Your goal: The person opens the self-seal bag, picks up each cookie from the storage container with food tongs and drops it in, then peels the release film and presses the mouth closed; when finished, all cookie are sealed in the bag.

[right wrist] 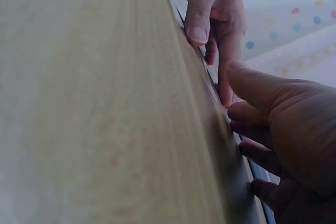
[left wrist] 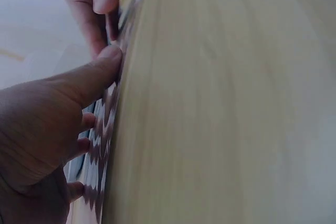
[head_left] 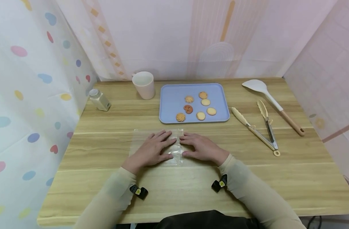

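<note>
Clear bag [head_left: 175, 148] is lying under a spread-out left hand [head_left: 153, 149], right hand [head_left: 201, 148] is touching its edge, fingers pretty relaxed, blue tray [head_left: 171, 98] is holding seven cookies [head_left: 201, 115].

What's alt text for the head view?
Person's left hand rests on a clear plastic bag, right hand at its edge, on a wooden table. Beyond: blue tray of cookies, mug, jar; tongs and spatula at right.

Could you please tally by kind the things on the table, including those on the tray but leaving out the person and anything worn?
Cookies: 7
Tray: 1
Clear plastic bag: 1
Mug: 1
Small jar: 1
Tongs: 1
Spatula: 1
Total: 13
</note>
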{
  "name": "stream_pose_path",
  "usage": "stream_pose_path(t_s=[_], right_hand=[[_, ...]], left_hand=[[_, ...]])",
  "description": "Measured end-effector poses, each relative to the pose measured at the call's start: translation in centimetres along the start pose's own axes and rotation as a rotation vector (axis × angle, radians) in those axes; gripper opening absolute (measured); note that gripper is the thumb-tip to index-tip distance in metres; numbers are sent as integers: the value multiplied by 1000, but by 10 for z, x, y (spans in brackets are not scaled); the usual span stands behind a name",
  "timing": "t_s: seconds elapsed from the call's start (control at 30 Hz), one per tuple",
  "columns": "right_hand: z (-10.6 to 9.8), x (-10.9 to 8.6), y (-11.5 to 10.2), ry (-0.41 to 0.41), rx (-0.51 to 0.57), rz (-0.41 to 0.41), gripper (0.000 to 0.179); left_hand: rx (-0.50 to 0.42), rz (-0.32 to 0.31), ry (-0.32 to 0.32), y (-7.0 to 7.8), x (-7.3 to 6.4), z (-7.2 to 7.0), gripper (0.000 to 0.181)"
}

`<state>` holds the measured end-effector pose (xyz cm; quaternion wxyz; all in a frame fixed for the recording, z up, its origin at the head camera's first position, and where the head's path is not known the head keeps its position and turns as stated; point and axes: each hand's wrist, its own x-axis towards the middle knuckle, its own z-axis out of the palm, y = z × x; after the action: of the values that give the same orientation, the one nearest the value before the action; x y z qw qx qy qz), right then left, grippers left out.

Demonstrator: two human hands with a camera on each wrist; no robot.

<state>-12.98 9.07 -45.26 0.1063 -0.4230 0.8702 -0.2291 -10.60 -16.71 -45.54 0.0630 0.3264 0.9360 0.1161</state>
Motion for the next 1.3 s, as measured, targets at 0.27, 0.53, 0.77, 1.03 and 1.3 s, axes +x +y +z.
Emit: stream_pose_path(t_s=[0.27,0.53,0.77,1.03,1.3], right_hand=[[-2,-3,6,37,42,2,48],[0,-5,8,109,108,36,41],[4,-2,5,300,239,108,28],[6,1,1,257,236,180,26],[6,0,3,227,236,174,25]], left_hand=[[-44,3,71,2,9,3,49],[-164,-7,214,5,16,8,21],[-291,-4,320,8,19,11,14],[-253,-20,245,8,13,10,45],[-238,0,227,5,15,15,28]])
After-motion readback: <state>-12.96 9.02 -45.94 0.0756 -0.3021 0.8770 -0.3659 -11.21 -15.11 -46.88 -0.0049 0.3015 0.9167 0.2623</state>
